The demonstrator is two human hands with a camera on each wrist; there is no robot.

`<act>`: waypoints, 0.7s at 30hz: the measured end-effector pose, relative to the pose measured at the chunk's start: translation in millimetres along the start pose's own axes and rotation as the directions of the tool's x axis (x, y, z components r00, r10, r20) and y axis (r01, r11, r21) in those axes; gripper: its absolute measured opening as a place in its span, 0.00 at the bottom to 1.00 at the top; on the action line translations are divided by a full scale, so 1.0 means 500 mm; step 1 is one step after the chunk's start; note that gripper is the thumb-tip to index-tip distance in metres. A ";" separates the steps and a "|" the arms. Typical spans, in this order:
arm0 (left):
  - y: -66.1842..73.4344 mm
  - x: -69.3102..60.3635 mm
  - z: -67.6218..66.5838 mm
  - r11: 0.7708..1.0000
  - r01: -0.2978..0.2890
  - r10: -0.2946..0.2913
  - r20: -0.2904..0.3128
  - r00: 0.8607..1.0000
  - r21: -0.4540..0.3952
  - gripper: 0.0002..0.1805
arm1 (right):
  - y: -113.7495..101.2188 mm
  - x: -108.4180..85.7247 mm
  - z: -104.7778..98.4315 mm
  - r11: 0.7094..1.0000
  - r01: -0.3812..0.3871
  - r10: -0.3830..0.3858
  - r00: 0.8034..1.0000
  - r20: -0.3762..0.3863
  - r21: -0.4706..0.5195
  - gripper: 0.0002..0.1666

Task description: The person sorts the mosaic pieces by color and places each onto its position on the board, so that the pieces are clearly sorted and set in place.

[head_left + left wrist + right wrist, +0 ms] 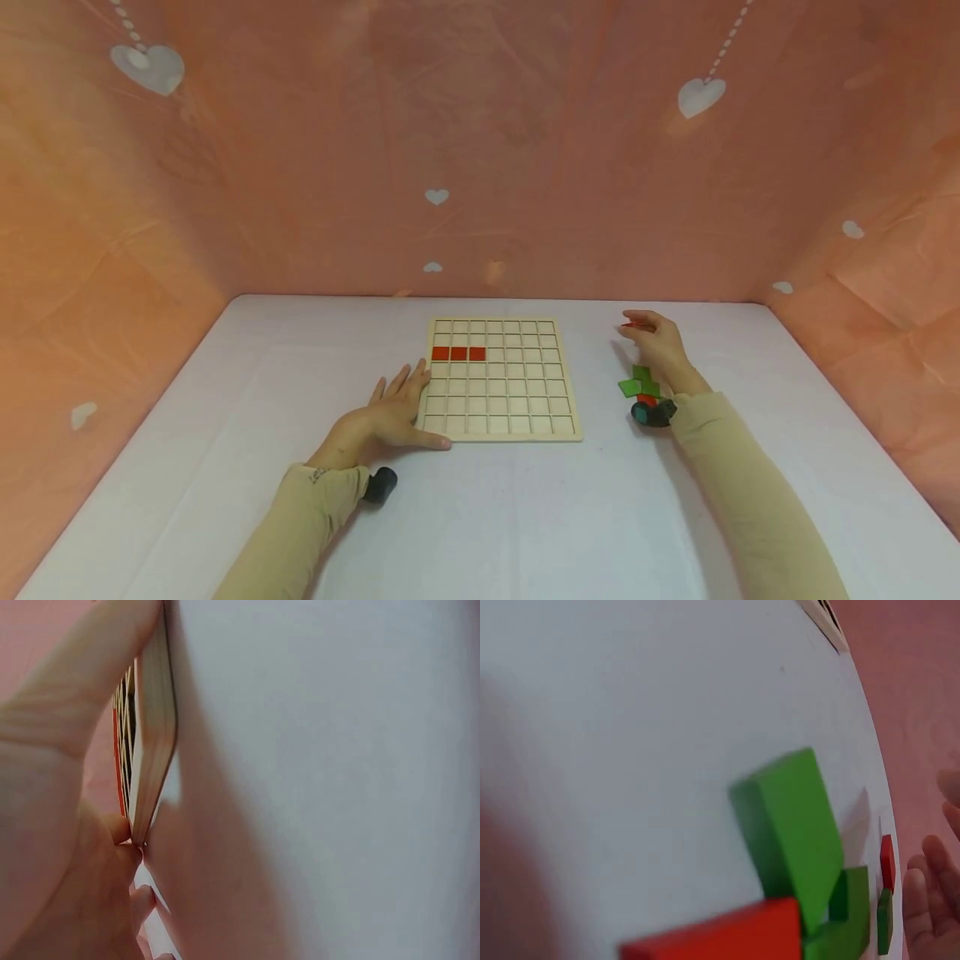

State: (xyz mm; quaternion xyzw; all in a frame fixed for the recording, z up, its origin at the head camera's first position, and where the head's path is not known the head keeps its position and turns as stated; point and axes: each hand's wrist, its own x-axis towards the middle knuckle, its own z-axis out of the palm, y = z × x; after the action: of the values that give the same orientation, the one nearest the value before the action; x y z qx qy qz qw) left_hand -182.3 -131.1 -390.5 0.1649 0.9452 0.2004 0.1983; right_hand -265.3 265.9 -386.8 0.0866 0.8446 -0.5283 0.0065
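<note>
Your left hand [393, 417], fingers spread, touches the square pale-wood grid board [528, 387] at its near-left corner. Green square tiles [650, 389] lie off its right edge; three red square tiles [458, 354] adjoin its left. Toward the white table [517, 517]'s far edge, your right hand [660, 340] pinches another red tile [632, 325].

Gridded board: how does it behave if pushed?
The gridded board is likely stiff; its edges look straight. Lying flat, it should slide rather than tip. Its three red tiles sit in grid cells, so they'd probably travel along.
</note>
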 end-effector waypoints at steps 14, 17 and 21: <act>0.008 0.001 -0.004 1.000 0.002 -0.002 0.000 1.000 -0.008 0.65 | 0.014 0.010 -0.014 0.999 -0.040 0.040 0.996 0.081 -0.013 0.39; 0.008 0.000 -0.003 1.000 0.007 -0.007 0.001 1.000 -0.013 0.64 | 0.020 0.012 -0.012 0.998 -0.050 0.054 0.992 0.112 -0.034 0.40; 0.006 -0.002 -0.002 1.000 0.008 -0.008 0.000 1.000 -0.020 0.64 | 0.024 0.013 -0.008 0.996 -0.086 0.085 0.987 0.138 0.000 0.39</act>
State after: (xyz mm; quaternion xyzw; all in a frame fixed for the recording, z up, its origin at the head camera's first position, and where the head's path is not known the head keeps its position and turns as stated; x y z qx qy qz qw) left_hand -181.3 -129.1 -387.8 0.1591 0.9438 0.2089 0.2006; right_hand -269.5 275.5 -396.5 0.0862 0.8359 -0.5349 0.0874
